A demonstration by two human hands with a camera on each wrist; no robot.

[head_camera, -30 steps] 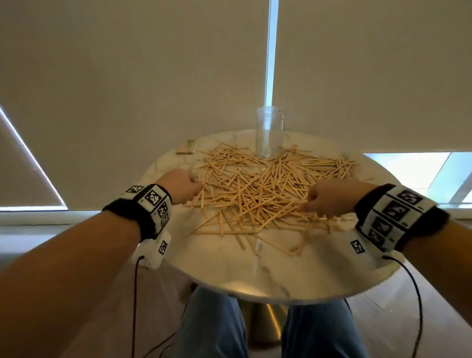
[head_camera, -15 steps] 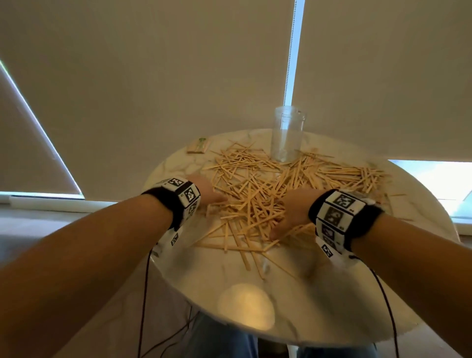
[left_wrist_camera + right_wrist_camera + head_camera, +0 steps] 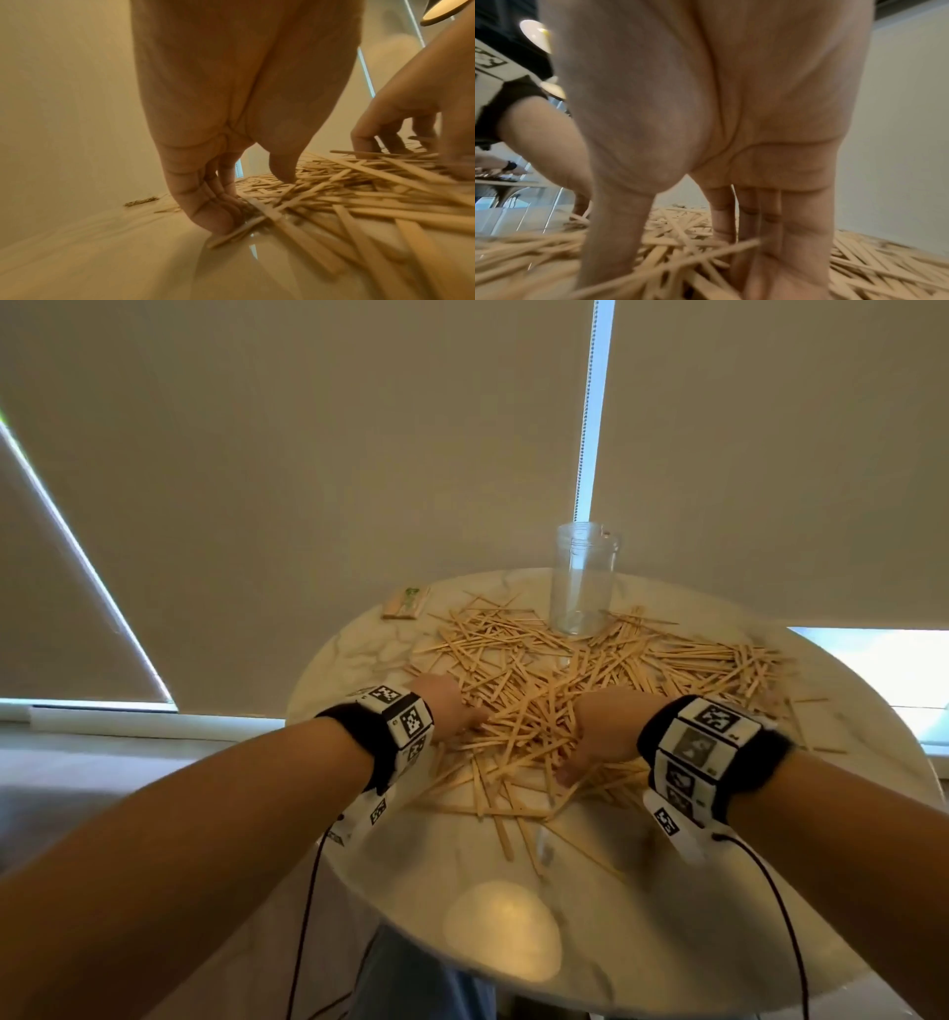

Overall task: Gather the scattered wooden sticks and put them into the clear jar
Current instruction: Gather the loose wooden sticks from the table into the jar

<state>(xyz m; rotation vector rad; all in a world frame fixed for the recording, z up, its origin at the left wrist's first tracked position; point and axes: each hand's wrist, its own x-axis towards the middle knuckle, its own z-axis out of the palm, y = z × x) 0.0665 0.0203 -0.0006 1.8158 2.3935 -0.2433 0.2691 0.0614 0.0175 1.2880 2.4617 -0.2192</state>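
Observation:
Many thin wooden sticks [image 3: 560,690] lie scattered in a loose pile across the middle of the round marble table [image 3: 590,906]. The clear jar [image 3: 584,580] stands upright and empty at the pile's far edge. My left hand [image 3: 462,716] is at the pile's left edge, its straight fingers [image 3: 221,215] pressed together against stick ends on the tabletop and its thumb tip [image 3: 284,172] touching the sticks [image 3: 359,203]. My right hand [image 3: 580,752] stands in the pile's near middle, fingers [image 3: 772,233] and thumb pointing straight down into the sticks [image 3: 675,229]. Neither hand grips anything.
A small flat packet [image 3: 405,603] lies at the table's back left. Pale roller blinds hang close behind the table. A few stray sticks [image 3: 506,839] lie toward the near edge. Cables hang from both wristbands. My knees are under the front edge.
Both hands have moved inward from the pile's outer sides toward its middle, pushing sticks closer together. The right hand travelled further left. The head view shifted left and down.

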